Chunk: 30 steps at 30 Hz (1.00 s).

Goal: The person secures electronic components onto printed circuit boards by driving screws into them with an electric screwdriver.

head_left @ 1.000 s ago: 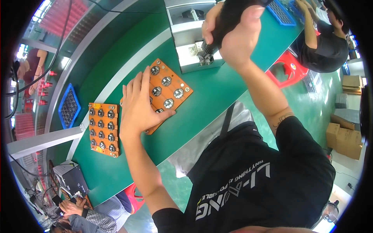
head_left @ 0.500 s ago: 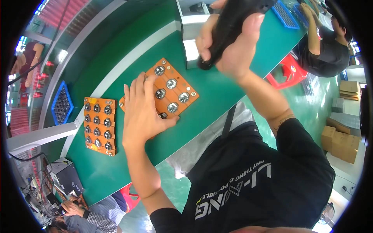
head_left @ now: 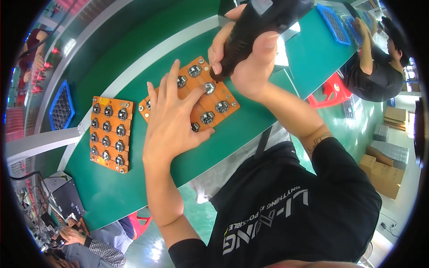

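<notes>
My left hand [head_left: 172, 116] lies spread across an orange board [head_left: 215, 99] set with round, silvery-black parts, its fingers apart and thumb near the board's front edge. Several of the parts and some of the board are hidden under it. In my right hand [head_left: 254, 69] is a black electric screwdriver [head_left: 255, 31], tilted with its narrow nose down at the board's far right side, close to one round part. Whether the tip touches is too small to tell. To the left lies a second orange board [head_left: 113, 136] with rows of similar parts.
The green table [head_left: 109, 192] has a pale rail [head_left: 147, 58] along its far side. A blue tray [head_left: 61, 107] of small parts stands beyond at left, another blue tray [head_left: 334, 24] at far right. A co-worker [head_left: 375, 67] sits right, near a red stool [head_left: 333, 91]; another person's hand [head_left: 73, 234] shows lower left.
My right hand has brought the screwdriver left and down to the board. My left hand's fingers have spread wider, and the board sits slightly farther right in view.
</notes>
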Tool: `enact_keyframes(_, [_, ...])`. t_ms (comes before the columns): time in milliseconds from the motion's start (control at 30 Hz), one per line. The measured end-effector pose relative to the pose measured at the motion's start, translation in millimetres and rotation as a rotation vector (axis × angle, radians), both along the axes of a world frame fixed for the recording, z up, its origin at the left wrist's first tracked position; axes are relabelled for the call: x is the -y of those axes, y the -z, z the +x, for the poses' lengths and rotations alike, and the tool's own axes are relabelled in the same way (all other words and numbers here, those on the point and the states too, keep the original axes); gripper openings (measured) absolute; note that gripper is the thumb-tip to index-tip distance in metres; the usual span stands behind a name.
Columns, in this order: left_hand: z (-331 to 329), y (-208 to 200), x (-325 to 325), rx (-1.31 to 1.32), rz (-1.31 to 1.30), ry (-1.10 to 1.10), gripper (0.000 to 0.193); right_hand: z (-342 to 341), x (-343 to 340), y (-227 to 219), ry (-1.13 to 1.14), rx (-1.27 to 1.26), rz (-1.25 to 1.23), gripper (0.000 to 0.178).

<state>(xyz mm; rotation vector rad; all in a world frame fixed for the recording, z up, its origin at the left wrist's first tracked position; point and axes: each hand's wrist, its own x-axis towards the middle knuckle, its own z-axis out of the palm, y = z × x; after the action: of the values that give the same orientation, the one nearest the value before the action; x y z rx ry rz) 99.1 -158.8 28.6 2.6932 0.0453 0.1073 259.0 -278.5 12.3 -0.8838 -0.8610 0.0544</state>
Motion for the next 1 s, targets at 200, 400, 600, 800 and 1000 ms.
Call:
enact_keyframes(200, [-1.7, -0.1, -1.1, -0.003, -0.001, 0.007, 0.082, 0.5, -3.7, -4.7, -0.005, -0.019, 0.001, 0.055])
enact_keyframes(400, [-0.7, -1.2, -1.2, -0.006, -0.014, 0.009, 0.082, -0.6, -8.5, 6.2, -0.051, 0.018, 0.031, 0.046])
enact_keyframes(600, [-0.4, -1.2, -1.4, -0.017, -0.019, 0.010, 0.081, -2.4, -11.1, 5.6, -0.041, -0.024, 0.058, 0.046])
enact_keyframes(800, [1.8, -3.0, -1.0, -0.029, -0.030, 0.010, 0.082, -1.5, -7.6, 4.7, -0.048, -0.058, 0.018, 0.050])
enact_keyframes(1000, [-4.1, -1.3, -5.1, -0.032, -0.012, 0.001, 0.088, 20.4, 26.0, -30.8, 0.127, 0.096, -0.074, 0.073])
